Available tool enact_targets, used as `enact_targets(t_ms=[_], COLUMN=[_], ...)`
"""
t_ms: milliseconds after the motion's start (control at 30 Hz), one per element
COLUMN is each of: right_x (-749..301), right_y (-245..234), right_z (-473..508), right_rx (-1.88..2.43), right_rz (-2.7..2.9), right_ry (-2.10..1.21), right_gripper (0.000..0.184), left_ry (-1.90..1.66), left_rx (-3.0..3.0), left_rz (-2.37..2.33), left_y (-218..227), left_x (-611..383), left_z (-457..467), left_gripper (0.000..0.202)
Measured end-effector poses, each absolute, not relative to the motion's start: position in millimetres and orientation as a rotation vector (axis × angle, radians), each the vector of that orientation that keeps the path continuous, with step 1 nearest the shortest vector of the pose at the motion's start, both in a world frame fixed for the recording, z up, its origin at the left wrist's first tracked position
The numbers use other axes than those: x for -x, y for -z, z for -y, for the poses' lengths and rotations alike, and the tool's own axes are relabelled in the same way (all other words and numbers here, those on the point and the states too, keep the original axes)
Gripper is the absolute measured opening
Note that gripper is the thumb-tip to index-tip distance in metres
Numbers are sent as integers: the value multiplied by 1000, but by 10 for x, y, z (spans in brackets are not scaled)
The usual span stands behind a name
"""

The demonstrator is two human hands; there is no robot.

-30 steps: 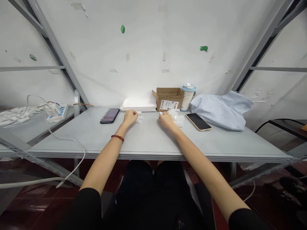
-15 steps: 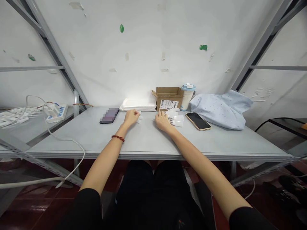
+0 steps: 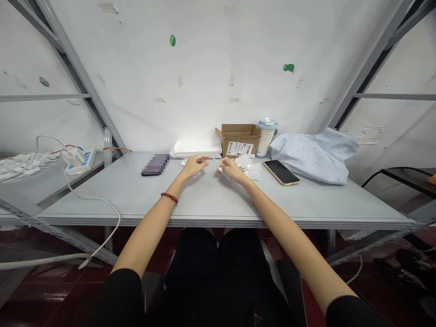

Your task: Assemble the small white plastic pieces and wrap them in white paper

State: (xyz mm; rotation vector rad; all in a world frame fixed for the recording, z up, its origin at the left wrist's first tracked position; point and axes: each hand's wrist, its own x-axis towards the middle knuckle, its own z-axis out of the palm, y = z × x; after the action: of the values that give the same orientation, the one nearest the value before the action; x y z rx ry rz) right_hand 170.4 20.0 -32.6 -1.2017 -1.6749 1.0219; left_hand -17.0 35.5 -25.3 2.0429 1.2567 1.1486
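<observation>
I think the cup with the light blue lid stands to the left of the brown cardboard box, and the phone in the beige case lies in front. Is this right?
Not quite. The head view shows the cup with the light blue lid to the right of the brown cardboard box. The phone in the beige case does lie in front.

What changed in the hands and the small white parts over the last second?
Both hands lifted off the table and came together: the left hand left its white piece lying behind it, and the right hand now pinches a thin white stick. Phones, box, cup and cloth stayed put.
</observation>
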Motion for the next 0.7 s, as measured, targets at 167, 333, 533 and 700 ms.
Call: enact_targets(t_ms=[167,333,533,700], right_x=[-1701,-1708,-1700,-1732], right_y=[341,346,331,298], right_z=[-181,-178,-164,-135], right_rx=[1170,1162,1154,1150], right_rz=[1698,1715,1729,1813], right_ry=[-1097,-1114,-1189,-1106], right_gripper=[9,8,17,17], left_ry=[-1138,-1142,-1200,-1286], left_rx=[-1888,-1820,-1700,-1563], left_rz=[-1164,-1137,-1172,-1225], left_y=[269,286,248,210], left_x=[123,119,109,114], left_z=[-345,-369,-346,-347], left_gripper=[41,37,32,26])
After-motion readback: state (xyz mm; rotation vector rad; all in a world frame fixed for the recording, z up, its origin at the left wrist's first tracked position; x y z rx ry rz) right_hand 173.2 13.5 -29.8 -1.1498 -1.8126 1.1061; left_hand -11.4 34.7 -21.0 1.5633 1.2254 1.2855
